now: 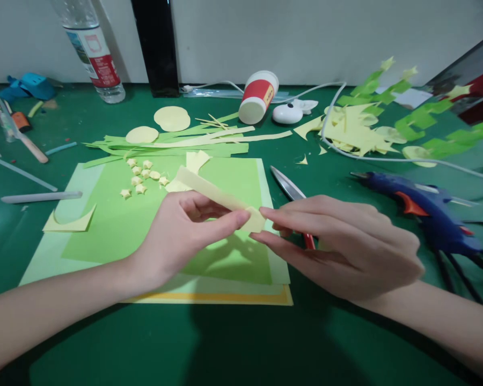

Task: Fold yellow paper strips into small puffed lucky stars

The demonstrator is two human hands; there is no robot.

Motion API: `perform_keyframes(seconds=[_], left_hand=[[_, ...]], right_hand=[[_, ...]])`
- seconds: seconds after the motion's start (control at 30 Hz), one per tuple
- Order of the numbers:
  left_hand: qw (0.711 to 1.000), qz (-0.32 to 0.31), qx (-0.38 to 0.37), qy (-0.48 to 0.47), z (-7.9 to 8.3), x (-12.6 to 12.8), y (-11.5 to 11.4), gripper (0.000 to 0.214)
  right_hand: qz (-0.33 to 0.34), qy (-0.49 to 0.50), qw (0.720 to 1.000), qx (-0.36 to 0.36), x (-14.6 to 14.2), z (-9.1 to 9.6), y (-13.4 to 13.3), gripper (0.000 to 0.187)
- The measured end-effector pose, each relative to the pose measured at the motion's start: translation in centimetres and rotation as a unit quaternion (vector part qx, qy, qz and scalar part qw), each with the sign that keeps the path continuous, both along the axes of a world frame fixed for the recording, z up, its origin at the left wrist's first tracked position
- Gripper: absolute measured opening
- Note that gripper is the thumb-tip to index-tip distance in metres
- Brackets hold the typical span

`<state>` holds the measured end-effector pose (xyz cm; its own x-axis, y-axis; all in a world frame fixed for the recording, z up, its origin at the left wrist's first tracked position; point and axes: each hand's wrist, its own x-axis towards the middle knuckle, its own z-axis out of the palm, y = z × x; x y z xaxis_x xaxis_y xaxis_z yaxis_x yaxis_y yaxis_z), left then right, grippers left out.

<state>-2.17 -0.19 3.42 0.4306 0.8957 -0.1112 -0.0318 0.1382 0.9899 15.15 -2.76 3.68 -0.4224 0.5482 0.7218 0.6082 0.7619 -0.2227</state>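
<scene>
A pale yellow paper strip (209, 188) is pinched between both my hands above a stack of green and yellow paper sheets (116, 225). My left hand (185, 228) grips the strip near its folded end with thumb and fingers. My right hand (338, 244) pinches that folded end from the right. Several small folded yellow paper stars (141, 176) lie on the green sheet behind my left hand. Red-handled scissors (287, 186) lie partly hidden under my right hand.
A blue hot glue gun (422, 206) stands at the right, its white cord (386, 158) trailing back. Cut green and yellow strips (185, 142), paper discs (171, 118), a tipped red-and-white cup (258, 96), a water bottle (94, 53), glue sticks (40, 197) and paper leaves (386, 107) lie around.
</scene>
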Motion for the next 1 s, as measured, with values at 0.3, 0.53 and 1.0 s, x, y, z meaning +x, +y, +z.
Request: perform_keyframes(seconds=[0.3,0.53,1.0], left_hand=[[1.000,-0.019,-0.013,0.005,0.2,0.1,-0.2,0.009],[1.000,-0.019,0.013,-0.019,-0.2,0.0,-0.1,0.005],[0.989,-0.019,0.145,0.026,0.4,-0.1,-0.3,0.009]], right_hand=[[0.042,-0.043,0.998,0.014,0.9,-0.3,0.3,0.022],[0.023,-0.020,0.999,-0.034,0.8,-0.2,0.1,0.014],[-0.015,0.257,0.856,-0.448,-0.4,0.4,-1.0,0.011]])
